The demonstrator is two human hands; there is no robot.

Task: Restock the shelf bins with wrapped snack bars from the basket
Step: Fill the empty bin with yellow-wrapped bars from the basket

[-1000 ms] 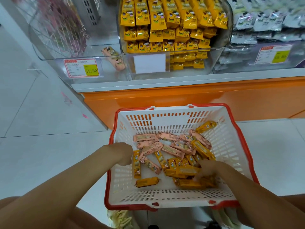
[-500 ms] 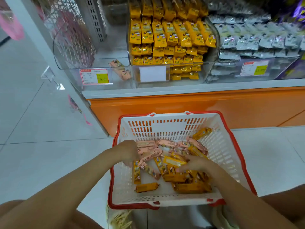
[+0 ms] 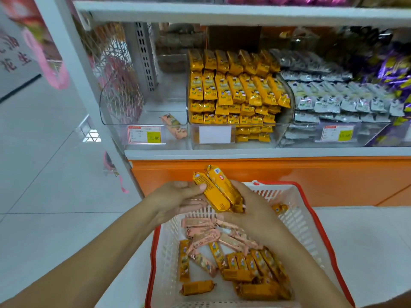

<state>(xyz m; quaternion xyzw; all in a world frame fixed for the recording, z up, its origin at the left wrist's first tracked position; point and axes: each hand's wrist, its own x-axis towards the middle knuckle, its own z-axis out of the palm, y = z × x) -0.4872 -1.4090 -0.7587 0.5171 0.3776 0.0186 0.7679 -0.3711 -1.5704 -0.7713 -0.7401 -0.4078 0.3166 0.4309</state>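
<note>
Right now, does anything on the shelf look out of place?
Yes: the left bin holds only pink bars lying askew at its front right corner; the neighbouring yellow bars are stacked neatly.

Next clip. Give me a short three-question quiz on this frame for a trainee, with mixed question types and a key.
1. True or false: the left hand and right hand hold pink bars above the basket.
2. Which shelf bin is nearly empty? A) left bin B) middle bin C) right bin
3. Fill in: the loose bars in the basket are yellow and ____.
Key: 1 false, they hold yellow bars; 2 A; 3 pink.
</note>
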